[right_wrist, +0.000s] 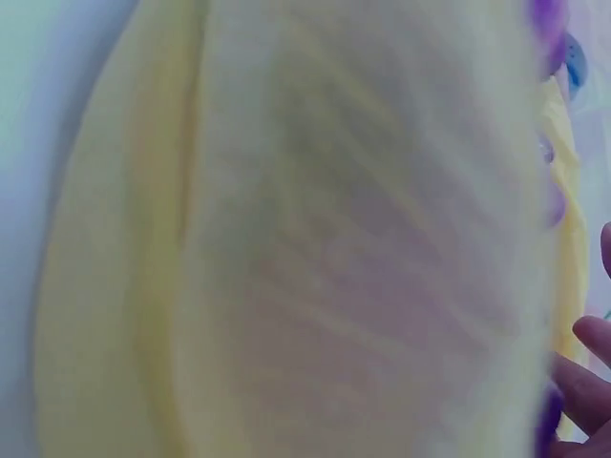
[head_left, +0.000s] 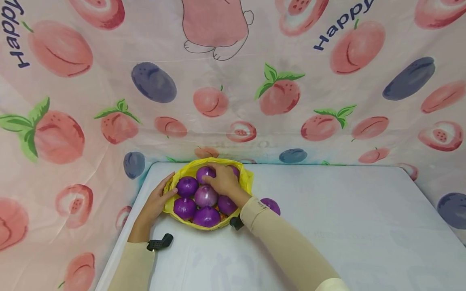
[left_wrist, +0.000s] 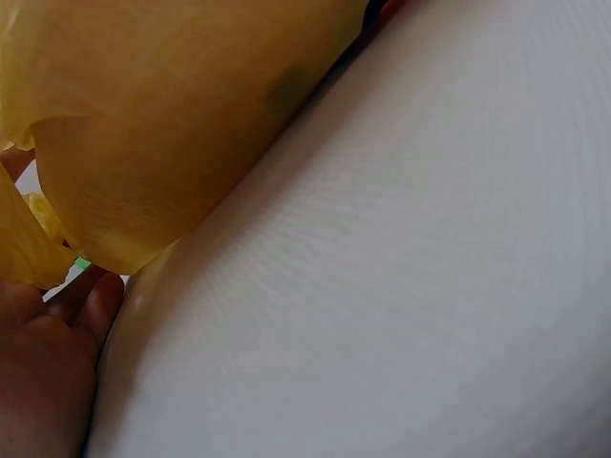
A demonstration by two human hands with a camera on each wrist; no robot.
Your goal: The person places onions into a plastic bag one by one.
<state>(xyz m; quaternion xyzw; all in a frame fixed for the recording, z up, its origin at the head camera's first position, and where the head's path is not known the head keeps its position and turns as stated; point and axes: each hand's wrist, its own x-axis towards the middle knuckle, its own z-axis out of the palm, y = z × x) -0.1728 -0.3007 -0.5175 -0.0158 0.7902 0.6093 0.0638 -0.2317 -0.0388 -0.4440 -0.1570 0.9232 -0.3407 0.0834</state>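
Note:
A yellow plastic bag [head_left: 249, 184] stands wide-mouthed at the table's back left, filled with several purple onions [head_left: 206, 216]. My left hand [head_left: 154, 204] holds the bag's left rim, its thumb over the edge and its fingers along the outside. In the left wrist view, that hand [left_wrist: 48, 367] is beside the hanging yellow bag [left_wrist: 181, 114]. My right hand [head_left: 226, 182] reaches over the back onions, thumb and fingers spread around one onion [head_left: 205, 174]. Spread fingers [right_wrist: 594, 336] show above the bag's rim in the right wrist view. Their contact with the onions is partly hidden.
Another purple onion [head_left: 271, 205] lies on the white table [head_left: 349, 218] to the right of the bag, partly behind my right forearm. A fruit-patterned curtain [head_left: 240, 89] hangs behind the table and at its sides.

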